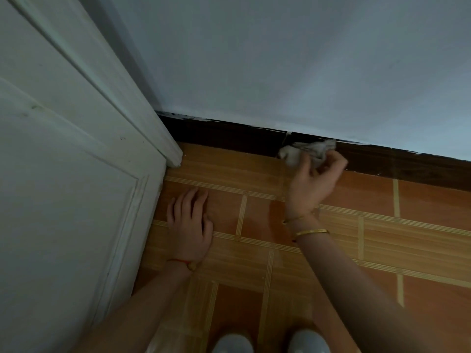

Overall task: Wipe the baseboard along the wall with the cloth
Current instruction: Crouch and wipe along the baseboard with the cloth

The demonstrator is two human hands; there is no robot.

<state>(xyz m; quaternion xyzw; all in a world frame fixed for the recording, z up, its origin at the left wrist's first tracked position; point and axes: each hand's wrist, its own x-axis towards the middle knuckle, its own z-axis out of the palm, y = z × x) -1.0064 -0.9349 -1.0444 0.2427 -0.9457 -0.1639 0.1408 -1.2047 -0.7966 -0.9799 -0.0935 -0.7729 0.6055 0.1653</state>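
While my left hand lies flat on the tiled floor near the white door, fingers straight and holding nothing, my right hand grips the crumpled pale cloth with curled fingers. The cloth presses against the dark baseboard where the floor's far edge meets the wall. My hands are well apart.
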